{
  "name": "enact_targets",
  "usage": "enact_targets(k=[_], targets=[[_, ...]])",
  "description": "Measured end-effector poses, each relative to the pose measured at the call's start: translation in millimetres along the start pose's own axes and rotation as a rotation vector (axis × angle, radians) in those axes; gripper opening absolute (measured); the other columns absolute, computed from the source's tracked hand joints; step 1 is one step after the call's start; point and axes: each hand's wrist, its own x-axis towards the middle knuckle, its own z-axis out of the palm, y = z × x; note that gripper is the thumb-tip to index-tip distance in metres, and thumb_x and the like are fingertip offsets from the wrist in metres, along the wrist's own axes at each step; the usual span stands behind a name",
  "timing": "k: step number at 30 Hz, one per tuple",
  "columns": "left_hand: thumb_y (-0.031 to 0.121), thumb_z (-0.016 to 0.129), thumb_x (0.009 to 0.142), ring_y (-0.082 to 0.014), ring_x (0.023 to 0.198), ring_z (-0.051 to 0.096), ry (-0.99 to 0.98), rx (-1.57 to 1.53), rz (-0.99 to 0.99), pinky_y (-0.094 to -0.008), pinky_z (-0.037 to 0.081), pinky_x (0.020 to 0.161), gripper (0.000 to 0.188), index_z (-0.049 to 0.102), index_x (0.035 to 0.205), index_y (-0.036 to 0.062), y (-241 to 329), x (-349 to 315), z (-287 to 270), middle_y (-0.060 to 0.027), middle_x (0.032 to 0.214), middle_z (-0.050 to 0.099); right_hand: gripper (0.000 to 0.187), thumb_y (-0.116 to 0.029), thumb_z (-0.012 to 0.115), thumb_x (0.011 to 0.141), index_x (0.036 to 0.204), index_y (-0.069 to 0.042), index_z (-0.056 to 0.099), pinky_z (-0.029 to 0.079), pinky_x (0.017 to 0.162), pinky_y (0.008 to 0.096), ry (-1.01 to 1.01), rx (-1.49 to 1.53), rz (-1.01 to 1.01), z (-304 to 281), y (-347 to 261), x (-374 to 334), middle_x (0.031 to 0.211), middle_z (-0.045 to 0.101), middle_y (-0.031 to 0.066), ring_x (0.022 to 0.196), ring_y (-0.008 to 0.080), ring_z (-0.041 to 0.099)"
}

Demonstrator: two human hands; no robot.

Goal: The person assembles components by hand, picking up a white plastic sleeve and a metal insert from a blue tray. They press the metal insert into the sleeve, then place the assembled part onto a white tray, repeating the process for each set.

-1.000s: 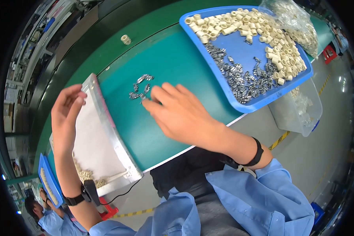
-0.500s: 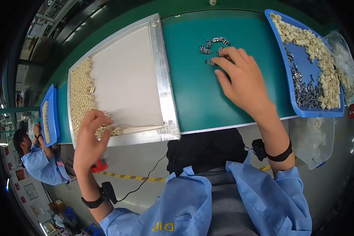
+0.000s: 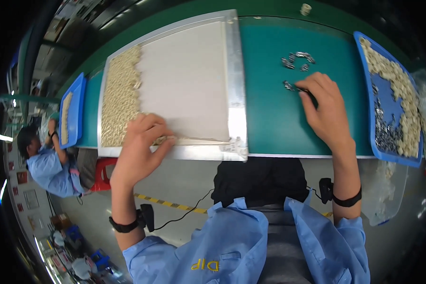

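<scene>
At the lower edge of a silver-framed tray (image 3: 237,118), my left hand (image 3: 144,144) has thumb and forefinger closed about a small cream plastic piece (image 3: 163,140), partly hidden by the fingers. Packed rows of similar cream pieces (image 3: 118,99) fill the tray's left side. Over the green table, my right hand (image 3: 326,109) pinches a small dark metal piece (image 3: 301,89), mostly covered by the fingertips. Just left of those fingertips lies another dark shiny metal piece (image 3: 288,85), and a loose group of them (image 3: 298,57) sits farther off.
A blue tray (image 3: 368,94) at the right holds cream tubular pieces and dark metal ones. On the far ledge stands one cream piece (image 3: 306,9). Another blue tray (image 3: 78,111) is at the left, where a person in blue (image 3: 52,168) sits. Below the right tray is a clear bin (image 3: 386,199).
The view has shifted, so the table appears farther right. My right thumb and forefinger have closed on a dark metal piece; my left fingers have drawn together around a cream piece.
</scene>
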Motion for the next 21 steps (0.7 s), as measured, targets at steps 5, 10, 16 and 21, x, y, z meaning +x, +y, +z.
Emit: enact_targets(k=[5, 10, 16, 21], targets=[[-0.001, 0.067, 0.084, -0.0316, 0.093, 0.06, 0.018, -0.022, 0.023, -0.0405, 0.047, 0.083, 0.01, 0.07, 0.093, 0.0015, 2, -4, 16, -0.0134, 0.095, 0.064, 0.009, 0.001, 0.064, 0.088, 0.096, -0.001, 0.066, 0.043, 0.079, 0.0392, -0.004, -0.027, -0.007, -2, 0, -2, 0.09, 0.061, 0.0099, 0.088, 0.0295, 0.058], [-0.005, 0.064, 0.084, -0.0343, 0.092, 0.063, 0.097, -0.217, -0.024, -0.0417, 0.051, 0.083, 0.013, 0.069, 0.096, -0.0015, 3, -13, 25, -0.0152, 0.096, 0.065, 0.007, 0.0, 0.064, 0.089, 0.096, -0.001, 0.066, 0.044, 0.081, 0.0392, -0.046, -0.051, 0.031, -1, -3, 1, 0.092, 0.061, 0.0103, 0.089, 0.0298, 0.058], [-0.01, 0.06, 0.083, -0.036, 0.095, 0.065, 0.061, -0.152, -0.038, -0.042, 0.054, 0.085, 0.021, 0.069, 0.1, -0.0031, -4, -9, 7, -0.016, 0.101, 0.066, 0.008, 0.001, 0.064, 0.089, 0.096, 0.0, 0.066, 0.045, 0.082, 0.0385, -0.04, -0.038, 0.043, 1, -2, 1, 0.093, 0.062, 0.0107, 0.09, 0.0298, 0.058], [-0.011, 0.061, 0.08, -0.0343, 0.098, 0.064, 0.013, -0.147, -0.068, -0.0413, 0.053, 0.087, 0.025, 0.071, 0.101, -0.0012, -11, -3, 4, -0.0143, 0.104, 0.067, 0.008, 0.001, 0.064, 0.088, 0.096, 0.0, 0.066, 0.046, 0.081, 0.038, -0.037, -0.017, 0.054, 0, 1, -1, 0.093, 0.061, 0.0101, 0.09, 0.0287, 0.058]])
